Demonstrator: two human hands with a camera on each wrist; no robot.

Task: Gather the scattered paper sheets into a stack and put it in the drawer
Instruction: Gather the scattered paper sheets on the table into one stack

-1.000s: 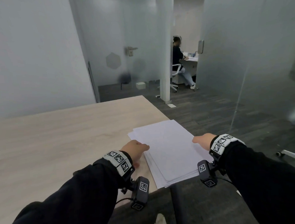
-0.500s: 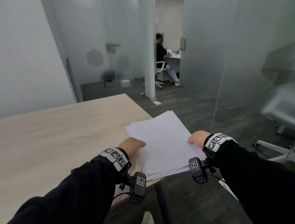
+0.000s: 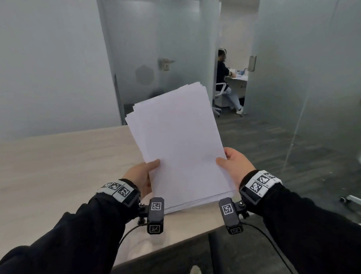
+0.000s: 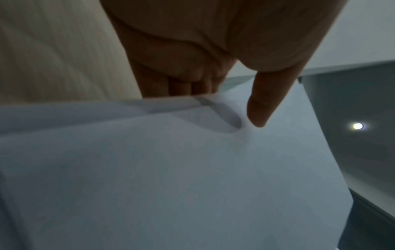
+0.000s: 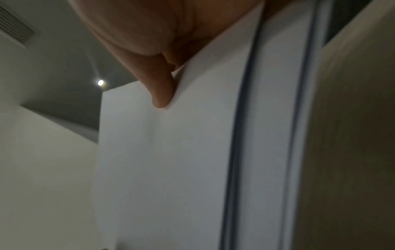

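A stack of white paper sheets (image 3: 179,141) stands tilted up above the near right corner of the wooden table (image 3: 53,173). Its far edges are fanned unevenly. My left hand (image 3: 144,173) pinches the stack's left edge, thumb on the front face, fingers behind. My right hand (image 3: 232,165) pinches the right edge the same way. In the left wrist view the thumb lies on the paper sheets (image 4: 192,169) with fingers (image 4: 186,84) behind them. In the right wrist view the thumb presses the paper sheets (image 5: 171,152). No drawer is in view.
Frosted glass walls and a glass door (image 3: 151,55) stand beyond the table. A person (image 3: 224,77) sits at a desk in the room behind. Dark carpet floor (image 3: 279,153) lies to the right, with a chair base (image 3: 356,201) at the right edge.
The stack lay flat on the table corner with both hands at its sides. Now both hands have lifted it and tilted it upright off the table.
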